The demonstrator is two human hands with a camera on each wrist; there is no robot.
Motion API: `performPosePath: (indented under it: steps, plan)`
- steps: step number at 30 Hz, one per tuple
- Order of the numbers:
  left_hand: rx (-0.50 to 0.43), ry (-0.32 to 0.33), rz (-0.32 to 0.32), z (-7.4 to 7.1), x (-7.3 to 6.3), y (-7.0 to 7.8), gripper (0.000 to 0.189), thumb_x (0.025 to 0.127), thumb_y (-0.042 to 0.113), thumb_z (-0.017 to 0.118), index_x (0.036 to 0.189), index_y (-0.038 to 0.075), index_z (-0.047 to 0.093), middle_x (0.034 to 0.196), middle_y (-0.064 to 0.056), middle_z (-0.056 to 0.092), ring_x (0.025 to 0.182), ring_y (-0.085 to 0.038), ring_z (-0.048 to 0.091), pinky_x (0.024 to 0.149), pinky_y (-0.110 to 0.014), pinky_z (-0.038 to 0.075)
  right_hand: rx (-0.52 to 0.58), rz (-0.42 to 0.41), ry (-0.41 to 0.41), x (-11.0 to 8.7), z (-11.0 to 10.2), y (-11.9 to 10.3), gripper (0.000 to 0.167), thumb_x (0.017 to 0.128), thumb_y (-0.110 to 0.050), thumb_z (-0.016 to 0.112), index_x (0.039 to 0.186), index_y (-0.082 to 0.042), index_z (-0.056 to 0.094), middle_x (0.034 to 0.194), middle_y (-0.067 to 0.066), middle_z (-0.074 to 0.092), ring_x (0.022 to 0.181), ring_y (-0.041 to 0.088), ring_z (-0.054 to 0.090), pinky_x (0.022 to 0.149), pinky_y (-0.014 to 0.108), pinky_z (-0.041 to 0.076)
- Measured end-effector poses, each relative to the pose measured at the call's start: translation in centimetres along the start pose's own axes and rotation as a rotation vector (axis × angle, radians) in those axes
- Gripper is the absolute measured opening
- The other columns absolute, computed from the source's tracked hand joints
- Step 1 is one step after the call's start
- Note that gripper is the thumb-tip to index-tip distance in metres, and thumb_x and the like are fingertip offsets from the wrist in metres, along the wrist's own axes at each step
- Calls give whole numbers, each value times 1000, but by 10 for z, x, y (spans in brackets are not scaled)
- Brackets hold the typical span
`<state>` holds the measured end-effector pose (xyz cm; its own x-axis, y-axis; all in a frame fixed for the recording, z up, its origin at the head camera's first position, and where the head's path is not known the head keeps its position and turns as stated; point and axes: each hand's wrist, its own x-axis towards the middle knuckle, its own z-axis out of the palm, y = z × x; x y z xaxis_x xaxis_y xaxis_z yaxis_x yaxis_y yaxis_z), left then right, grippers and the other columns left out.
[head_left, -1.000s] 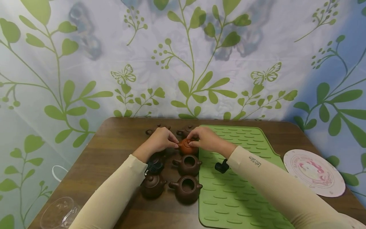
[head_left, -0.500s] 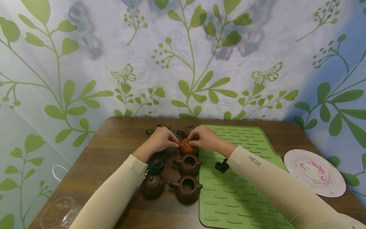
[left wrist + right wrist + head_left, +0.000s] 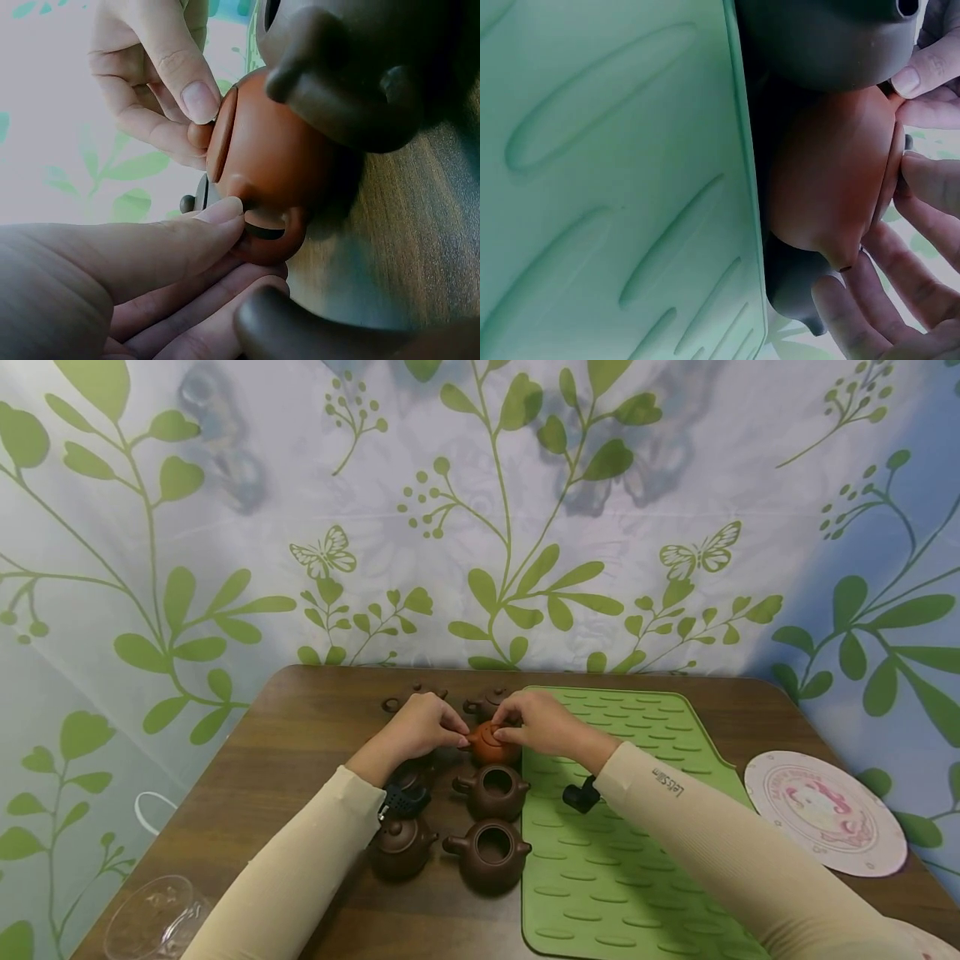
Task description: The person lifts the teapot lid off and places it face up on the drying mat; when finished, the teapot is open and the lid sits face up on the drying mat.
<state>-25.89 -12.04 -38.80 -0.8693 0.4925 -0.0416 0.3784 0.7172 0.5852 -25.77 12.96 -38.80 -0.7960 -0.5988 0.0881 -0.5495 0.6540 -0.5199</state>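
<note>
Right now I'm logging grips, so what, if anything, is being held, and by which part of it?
The orange teapot: the left hand pinches its handle, the right hand its lid knob.

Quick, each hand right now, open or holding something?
Left hand: holding the orange teapot by its handle.
Right hand: pinching that teapot's lid knob.
</note>
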Motion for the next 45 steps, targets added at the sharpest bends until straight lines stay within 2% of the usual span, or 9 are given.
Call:
performPosePath:
  steps: [6,13,26,32,38,45]
  plan:
    - [6,6,0,1,0,0,9,92,19,86,100,14,86,97,5,78,89,-13,69,77,-35,58,-4,12,19,-2,0,-1,11,100,-20,78,108,-13,79,110,1,70,103,24,63,82,41,53]
    - [1,5,-12,1,-1,2,9,93,19,85,101,14,86,97,5,77,88,-13,69,77,-36,58,0,25,34,-3,-1,0,11,100,-22,78,108,-15,79,102,-4,70,97,20,63,79,40,53]
    - [-14,6,-14,1,-2,1,8,93,19,85,100,14,86,97,5,78,89,-14,70,77,-36,58,41,-5,49,-7,-7,-3,12,101,-19,77,111,-13,78,107,-2,73,101,22,68,86,43,57]
    - [-10,12,-20,2,-1,1,9,92,19,86,100,15,86,95,6,78,91,-14,70,78,-36,58,85,-18,79,-9,-15,-3,12,100,-17,77,111,-13,78,111,1,74,99,24,71,81,41,59]
    - [-10,18,-10,2,-2,0,8,92,19,86,99,15,86,94,7,77,89,-13,70,78,-35,58,92,-7,77,-11,-22,-5,12,100,-16,78,110,-10,77,110,1,73,85,16,68,72,37,57]
    - [-16,15,-5,1,-3,1,8,92,18,86,99,14,86,94,7,77,87,-12,69,76,-35,58,101,-20,63,-13,-26,-5,9,100,-15,77,108,-10,76,118,3,73,99,22,70,79,39,58]
